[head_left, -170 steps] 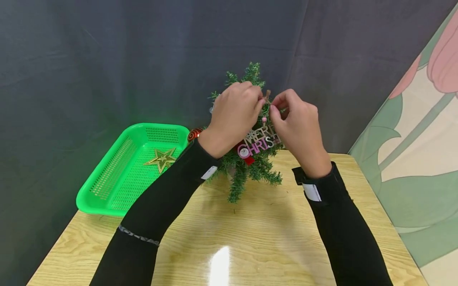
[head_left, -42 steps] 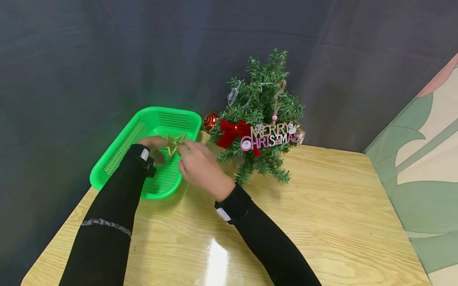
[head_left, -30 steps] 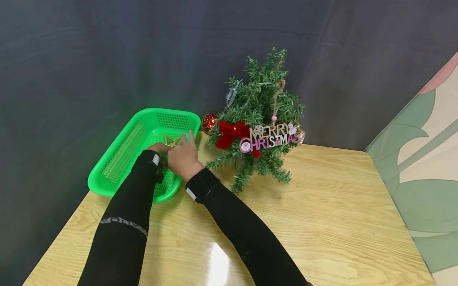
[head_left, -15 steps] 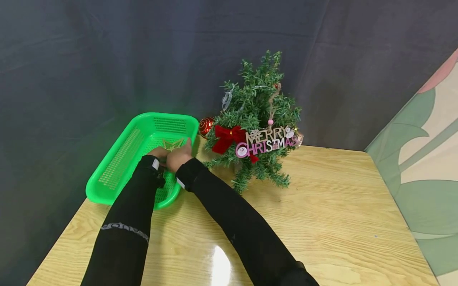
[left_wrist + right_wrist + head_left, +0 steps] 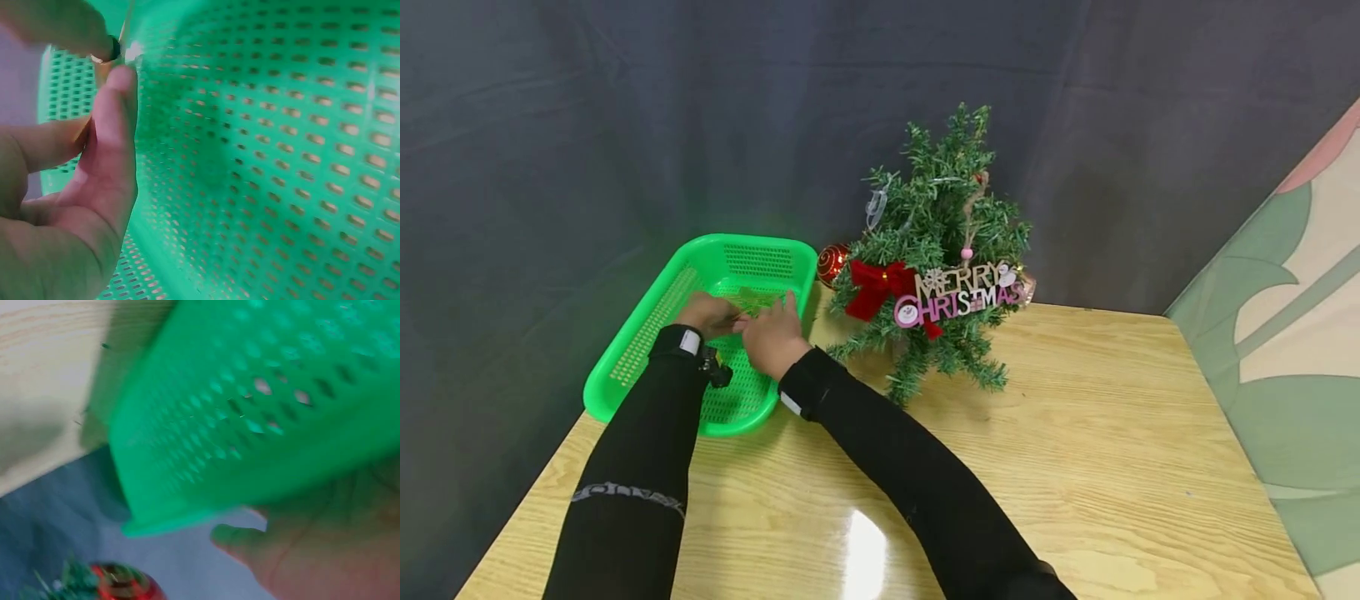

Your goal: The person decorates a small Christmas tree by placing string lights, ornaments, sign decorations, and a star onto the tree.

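Note:
Both hands meet inside the green plastic basket (image 5: 598, 398), working on a gold star ornament (image 5: 754, 298). My left hand (image 5: 706, 314) pinches the star between thumb and fingers; in the left wrist view only thin gold edges of it show between the fingers (image 5: 109, 125). From the right, over the basket's near rim, my right hand (image 5: 772, 337) reaches in with curled fingertips at the star, one finger sticking up. A small dark piece (image 5: 115, 47) shows by its fingertip in the left wrist view. Much of the star is hidden behind the hands.
Right of the basket stands a small Christmas tree (image 5: 925, 217) with a red bow (image 5: 880, 287) and a Merry Christmas sign (image 5: 962, 292). A red ball ornament (image 5: 832, 264) hangs between tree and basket. Behind the wooden table (image 5: 1075, 417) hangs a dark curtain (image 5: 700, 125).
Both hands have left the hanging Merry Christmas sign and moved left to the star in the basket. In the last half second the left hand has drawn slightly left, with the star turned less visible.

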The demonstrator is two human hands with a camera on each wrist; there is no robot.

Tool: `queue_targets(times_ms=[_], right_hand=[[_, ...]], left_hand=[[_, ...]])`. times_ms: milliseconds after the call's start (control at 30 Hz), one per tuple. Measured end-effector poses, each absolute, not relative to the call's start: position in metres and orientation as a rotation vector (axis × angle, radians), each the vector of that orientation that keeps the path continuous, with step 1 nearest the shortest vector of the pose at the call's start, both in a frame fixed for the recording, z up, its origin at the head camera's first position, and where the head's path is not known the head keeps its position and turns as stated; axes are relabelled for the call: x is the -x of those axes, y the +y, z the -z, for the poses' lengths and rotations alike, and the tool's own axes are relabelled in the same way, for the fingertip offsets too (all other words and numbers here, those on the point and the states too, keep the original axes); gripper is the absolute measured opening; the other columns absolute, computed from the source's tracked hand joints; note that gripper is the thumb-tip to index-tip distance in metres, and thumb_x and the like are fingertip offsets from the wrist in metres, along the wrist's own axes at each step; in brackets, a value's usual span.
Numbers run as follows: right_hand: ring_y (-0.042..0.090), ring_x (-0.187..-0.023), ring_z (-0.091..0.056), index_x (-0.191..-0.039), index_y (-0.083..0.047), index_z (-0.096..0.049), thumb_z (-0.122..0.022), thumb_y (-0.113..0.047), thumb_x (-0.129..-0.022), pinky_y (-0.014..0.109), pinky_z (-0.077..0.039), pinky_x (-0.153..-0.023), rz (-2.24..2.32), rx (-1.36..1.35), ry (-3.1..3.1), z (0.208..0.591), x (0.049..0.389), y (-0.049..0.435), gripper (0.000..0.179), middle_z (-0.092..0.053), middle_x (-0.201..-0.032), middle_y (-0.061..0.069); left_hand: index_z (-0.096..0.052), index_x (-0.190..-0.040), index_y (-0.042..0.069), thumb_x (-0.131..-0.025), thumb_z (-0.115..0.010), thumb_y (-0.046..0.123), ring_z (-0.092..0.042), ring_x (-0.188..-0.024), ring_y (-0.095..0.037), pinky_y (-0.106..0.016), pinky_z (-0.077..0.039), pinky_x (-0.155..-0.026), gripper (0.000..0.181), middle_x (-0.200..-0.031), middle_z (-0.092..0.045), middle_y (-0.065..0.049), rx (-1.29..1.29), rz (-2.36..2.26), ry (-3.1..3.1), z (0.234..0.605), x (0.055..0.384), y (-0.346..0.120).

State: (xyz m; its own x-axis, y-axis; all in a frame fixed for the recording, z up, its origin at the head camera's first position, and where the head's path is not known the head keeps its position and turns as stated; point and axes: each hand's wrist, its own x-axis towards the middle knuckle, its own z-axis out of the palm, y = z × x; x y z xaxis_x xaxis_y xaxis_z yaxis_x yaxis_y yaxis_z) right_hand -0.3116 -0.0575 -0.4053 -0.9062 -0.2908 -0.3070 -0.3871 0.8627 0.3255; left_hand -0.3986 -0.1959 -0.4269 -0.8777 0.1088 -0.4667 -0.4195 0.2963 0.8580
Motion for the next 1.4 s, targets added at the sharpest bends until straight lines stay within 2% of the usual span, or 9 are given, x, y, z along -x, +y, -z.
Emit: queue_targets(times_ms=[267, 367, 467, 600, 800, 933, 1033, 1200, 1400], right_hand=[[0.032, -0.156, -0.029, -0.162, -0.02, -0.034, -0.051, -0.044, -0.107, 0.05, -0.024, -0.127, -0.377, 0.748, 2.94, 0.369, 0.223, -0.026, 0.063, -0.029, -0.168, 0.01], [0.027, -0.153, -0.036, -0.159, -0.017, -0.038, -0.049, -0.04, -0.108, 0.042, -0.034, -0.123, -0.125, 0.977, 2.91, 0.344, 0.184, 0.006, 0.057, -0.03, -0.168, 0.01], [0.023, -0.152, -0.039, -0.158, -0.016, -0.04, -0.05, -0.034, -0.109, 0.038, -0.039, -0.12, 0.209, 1.159, 2.827, 0.325, 0.156, 0.046, 0.054, -0.03, -0.169, 0.009], [0.022, -0.146, -0.047, -0.151, -0.012, -0.05, -0.055, -0.022, -0.106, 0.037, -0.046, -0.113, 0.571, 1.26, 2.928, 0.314, 0.139, 0.105, 0.047, -0.045, -0.16, 0.008], [0.015, -0.11, -0.065, -0.124, -0.005, -0.071, -0.057, 0.0, -0.1, 0.026, -0.05, -0.087, 1.182, 1.198, 3.296, 0.304, 0.139, 0.177, 0.028, -0.07, -0.127, 0.007], [0.007, -0.084, -0.06, -0.103, -0.001, -0.076, -0.053, 0.003, -0.099, 0.019, -0.045, -0.077, 1.552, 1.039, 3.504, 0.294, 0.145, 0.202, 0.024, -0.074, -0.102, 0.011], [0.009, -0.087, -0.061, -0.102, 0.0, -0.077, -0.053, 0.002, -0.099, 0.016, -0.046, -0.083, 1.632, 0.8, 3.672, 0.285, 0.153, 0.211, 0.024, -0.074, -0.101, 0.013], [0.021, -0.098, -0.064, -0.116, -0.005, -0.077, -0.057, -0.003, -0.101, 0.016, -0.044, -0.089, 1.547, 0.516, 3.773, 0.264, 0.175, 0.222, 0.025, -0.075, -0.111, 0.012], [0.002, -0.099, -0.064, -0.129, -0.012, -0.073, -0.059, -0.021, -0.107, 0.017, -0.048, -0.088, 1.595, 0.513, 3.531, 0.235, 0.205, 0.222, 0.028, -0.075, -0.12, 0.006]], left_hand=[[-0.035, -0.151, -0.015, -0.106, -0.043, -0.001, -0.075, -0.083, -0.01, -0.028, -0.058, -0.093, 0.048, -0.097, -0.07, -0.007, 0.046, -1.868, 2.031, 0.405, 0.381, -0.203], [-0.058, -0.116, -0.016, -0.105, -0.041, -0.003, -0.076, -0.087, -0.012, -0.03, -0.057, -0.095, 0.025, -0.11, -0.061, -0.018, -0.027, -1.958, 2.046, 0.386, 0.365, -0.196], [-0.048, -0.078, -0.001, -0.104, -0.041, -0.004, -0.078, -0.091, -0.018, -0.03, -0.057, -0.094, 0.027, -0.117, -0.049, -0.022, -0.104, -2.097, 1.984, 0.372, 0.348, -0.191], [-0.045, -0.079, 0.0, -0.105, -0.05, -0.003, -0.078, -0.095, -0.026, -0.033, -0.059, -0.09, 0.027, -0.129, -0.043, -0.017, -0.202, -2.375, 1.699, 0.364, 0.325, -0.183], [-0.047, -0.095, -0.001, -0.104, -0.058, 0.001, -0.078, -0.099, -0.029, -0.04, -0.061, -0.087, 0.014, -0.124, -0.061, -0.013, -0.382, -2.643, 1.461, 0.345, 0.289, -0.143], [-0.045, -0.096, 0.002, -0.104, -0.057, 0.0, -0.078, -0.096, -0.03, -0.043, -0.062, -0.086, 0.015, -0.075, -0.064, -0.004, -0.525, -2.701, 1.497, 0.327, 0.271, -0.113], [-0.044, -0.098, 0.002, -0.103, -0.058, 0.002, -0.078, -0.096, -0.032, -0.044, -0.062, -0.086, 0.015, -0.063, -0.053, -0.002, -0.619, -2.716, 1.521, 0.308, 0.265, -0.095], [-0.046, -0.101, 0.0, -0.103, -0.058, 0.0, -0.078, -0.094, -0.032, -0.04, -0.063, -0.083, 0.013, -0.096, -0.071, -0.017, -0.717, -2.709, 1.474, 0.271, 0.27, -0.065], [-0.047, -0.104, 0.0, -0.105, -0.055, 0.001, -0.077, -0.099, -0.032, -0.04, -0.062, -0.087, 0.008, -0.113, -0.07, -0.024, -0.784, -2.657, 1.471, 0.243, 0.276, -0.034]])
